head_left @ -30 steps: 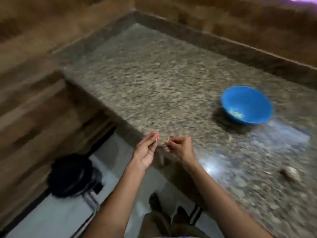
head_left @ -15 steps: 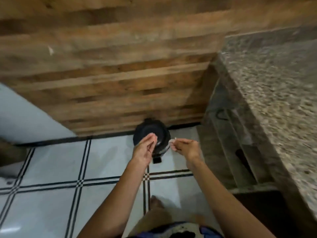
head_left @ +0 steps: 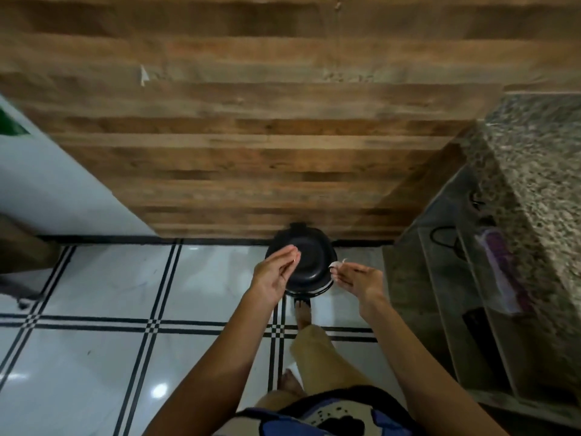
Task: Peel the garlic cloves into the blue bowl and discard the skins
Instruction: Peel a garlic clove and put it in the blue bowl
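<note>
Both my hands hover just above a round black pedal bin (head_left: 306, 262) that stands on the floor against the wooden wall. My left hand (head_left: 276, 273) is over the bin's left edge with its fingers straight and close together; a small pale bit shows at the fingertips. My right hand (head_left: 356, 280) is at the bin's right edge and pinches a thin white garlic skin (head_left: 337, 264) between thumb and fingers. My foot (head_left: 302, 311) is on the bin's pedal. The blue bowl and the garlic cloves are out of view.
The granite counter (head_left: 540, 171) runs along the right, with open shelves (head_left: 465, 278) under it holding a purple packet and dark items. A white appliance (head_left: 53, 190) stands at the left. The floor (head_left: 103, 341) is white tile with black lines.
My view has swung from the counter and blue bowl down to the floor. Both hands now sit over the black bin and have spread apart, the skin still pinched in my right hand.
</note>
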The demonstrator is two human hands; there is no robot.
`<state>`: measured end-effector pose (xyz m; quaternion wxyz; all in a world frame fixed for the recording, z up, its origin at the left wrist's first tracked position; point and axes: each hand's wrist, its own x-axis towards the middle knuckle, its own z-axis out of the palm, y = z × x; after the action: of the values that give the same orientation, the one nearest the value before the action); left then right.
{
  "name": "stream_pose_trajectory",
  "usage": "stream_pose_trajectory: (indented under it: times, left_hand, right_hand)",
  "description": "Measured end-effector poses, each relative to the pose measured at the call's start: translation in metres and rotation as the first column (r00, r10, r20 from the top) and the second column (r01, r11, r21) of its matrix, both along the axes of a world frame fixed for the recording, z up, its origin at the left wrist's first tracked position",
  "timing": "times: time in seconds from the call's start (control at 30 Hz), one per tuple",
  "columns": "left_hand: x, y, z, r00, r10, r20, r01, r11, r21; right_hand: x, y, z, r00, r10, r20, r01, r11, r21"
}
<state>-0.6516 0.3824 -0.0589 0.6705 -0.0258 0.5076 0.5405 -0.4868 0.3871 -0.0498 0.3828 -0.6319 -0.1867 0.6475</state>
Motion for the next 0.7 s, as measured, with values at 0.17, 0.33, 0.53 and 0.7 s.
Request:
stream_pose_trajectory:
  times: [0.17, 0.33, 0.53, 0.7]
  left_hand:
    - [-0.012, 0.015, -0.022, 0.999, 0.02, -0.051, -0.024, 0.998, -0.064]
    - [-0.013, 0.023, -0.122, 0.982, -0.047, -0.183, 0.018, 0.988, -0.156]
    - [-0.009, 0.074, -0.29, 0.987, 0.003, -0.161, -0.054, 0.947, -0.317]
    - [-0.004, 0.14, -0.377, 0.897, -0.237, -0.373, 0.117, 0.941, -0.318]
  right_hand:
    - [-0.014, 0.012, -0.035, 0.997, 0.073, 0.025, -0.068, 0.987, -0.148]
    - [-0.028, 0.028, -0.111, 0.965, 0.197, 0.175, -0.139, 0.945, -0.297]
    - [-0.04, 0.097, -0.278, 0.969, 0.189, 0.16, -0.115, 0.915, -0.387]
    - [-0.067, 0.168, -0.405, 0.897, 0.345, 0.278, -0.231, 0.899, -0.371]
